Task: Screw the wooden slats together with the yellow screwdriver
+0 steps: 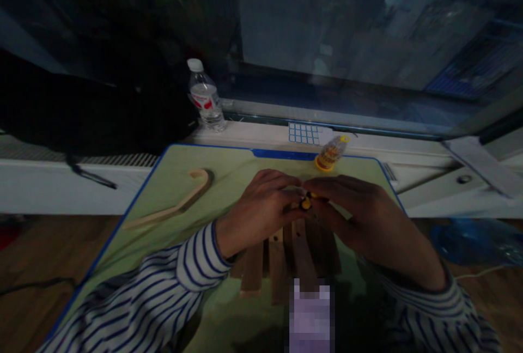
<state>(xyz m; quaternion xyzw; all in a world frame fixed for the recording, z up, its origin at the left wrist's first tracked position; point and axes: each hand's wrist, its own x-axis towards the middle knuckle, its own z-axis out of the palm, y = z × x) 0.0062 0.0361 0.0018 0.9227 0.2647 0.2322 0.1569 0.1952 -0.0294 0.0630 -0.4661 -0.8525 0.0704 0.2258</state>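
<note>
Our left hand [261, 207] and right hand [362, 214] pinch a small yellow-and-black piece [305, 204] over brown wooden slats [303, 257]; we judge steadiness key.

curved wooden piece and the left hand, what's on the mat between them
Nothing: in the head view, only bare green mat lies between the curved wooden piece and the left hand.

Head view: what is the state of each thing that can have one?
water bottle, upright, capped.
yellow-lidded container, leaning, not upright.
curved wooden piece, lying flat on the green mat.
wooden slats, lying side by side under the hands.
small yellow part, pinched by left hand and right hand.
</note>
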